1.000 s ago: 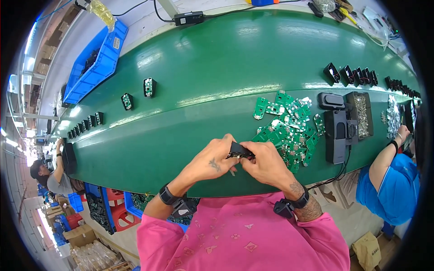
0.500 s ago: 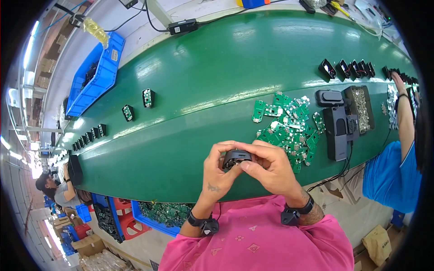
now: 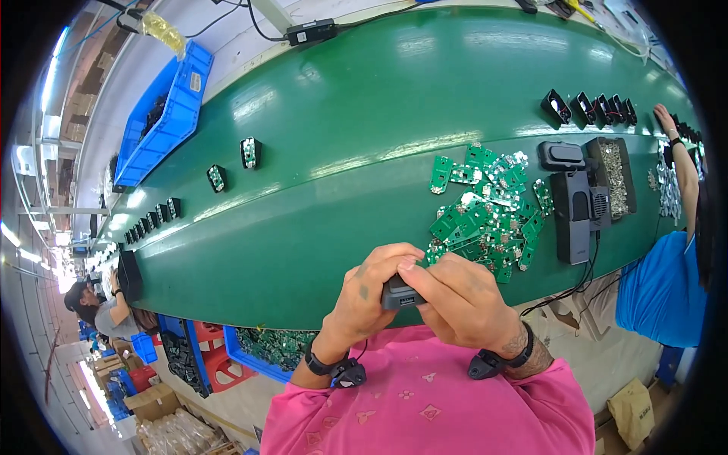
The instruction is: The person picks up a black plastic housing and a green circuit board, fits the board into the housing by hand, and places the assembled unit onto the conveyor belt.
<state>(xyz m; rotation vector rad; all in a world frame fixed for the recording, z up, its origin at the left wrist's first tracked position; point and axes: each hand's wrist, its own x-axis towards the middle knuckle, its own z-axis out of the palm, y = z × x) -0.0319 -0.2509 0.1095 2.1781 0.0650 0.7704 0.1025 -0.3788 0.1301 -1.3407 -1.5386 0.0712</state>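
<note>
Between my two hands, just over the near edge of the green table, is a small black plastic housing. A slot shows in the end that faces me. My left hand wraps its left side, while my right hand grips it from the right with fingers over the top. Most of the housing is hidden by my fingers, its inside included. Beyond my right hand lies a loose heap of green circuit boards.
Right of the heap stand a dark grey device with cables and a tray of small metal parts. Black housings line the back right; two with boards stand left. A blue bin is far left. Co-workers sit at both sides.
My hands have come down toward me, and the housing has turned: its open inside no longer shows, its slotted end does. At right, the co-worker's hand has shifted slightly.
</note>
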